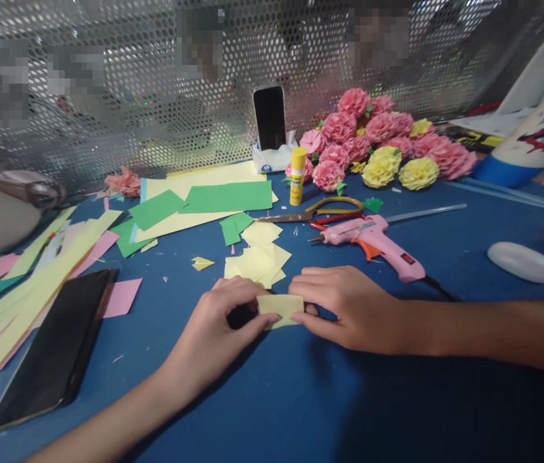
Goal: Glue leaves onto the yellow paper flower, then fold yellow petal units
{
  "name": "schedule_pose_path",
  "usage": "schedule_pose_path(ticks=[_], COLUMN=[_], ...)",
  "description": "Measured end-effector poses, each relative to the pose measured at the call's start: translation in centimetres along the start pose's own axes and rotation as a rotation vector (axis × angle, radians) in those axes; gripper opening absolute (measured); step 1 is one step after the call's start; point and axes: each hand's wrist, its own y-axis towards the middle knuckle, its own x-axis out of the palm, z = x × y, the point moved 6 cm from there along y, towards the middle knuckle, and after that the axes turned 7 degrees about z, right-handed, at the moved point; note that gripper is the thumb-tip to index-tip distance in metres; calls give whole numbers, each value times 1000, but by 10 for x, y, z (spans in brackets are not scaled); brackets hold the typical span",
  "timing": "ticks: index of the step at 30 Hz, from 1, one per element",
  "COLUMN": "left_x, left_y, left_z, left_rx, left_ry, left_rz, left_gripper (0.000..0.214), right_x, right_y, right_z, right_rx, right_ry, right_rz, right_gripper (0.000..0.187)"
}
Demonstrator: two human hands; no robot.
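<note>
Nearest you, the blue tabletop (233,411) runs under both forearms, with a dark flat device (54,354) lying at an angle well off to your left. Your left hand (224,315) and right hand (344,308) each pinch one end of a small yellow paper piece (282,305), thumbs on its near side. It sits directly between your fingertips, its longer side appearing to run across from hand to hand, so neither hand is nearer. Whether it is folded, you cannot tell from here. Just beyond lies a loose pile of yellow paper (257,260); past your right hand are a pink glue gun (388,247) and scissors (309,215). Farther back, a glue stick (297,177) stands upright before clustered paper flowers (342,128), and a perforated metal screen (122,122) closes off the far edge.
</note>
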Motion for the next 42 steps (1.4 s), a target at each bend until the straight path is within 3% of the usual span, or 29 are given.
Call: schedule_pose_path(ticks=[15, 23, 28, 33, 42], left_x=[-1, 0, -2, -2, -2], left_y=[-1, -3, -2, -3, -27], left_z=[-3, 3, 2, 9, 27], left_rx=[24, 13, 26, 139, 506], left_ry=[2, -17, 39, 118, 287], left_rz=[7, -43, 6, 2, 14], left_gripper=[6, 10, 4, 9, 22], right_x=[-1, -9, -2, -4, -15], right_y=[-3, -4, -5, -4, -13], right_z=[3, 4, 6, 3, -14], right_rx=[14, 40, 41, -29, -407], right_ry=[11, 209, 138, 72, -98], right_rz=[33, 74, 10, 32, 122], right_gripper=[19, 19, 15, 3, 18])
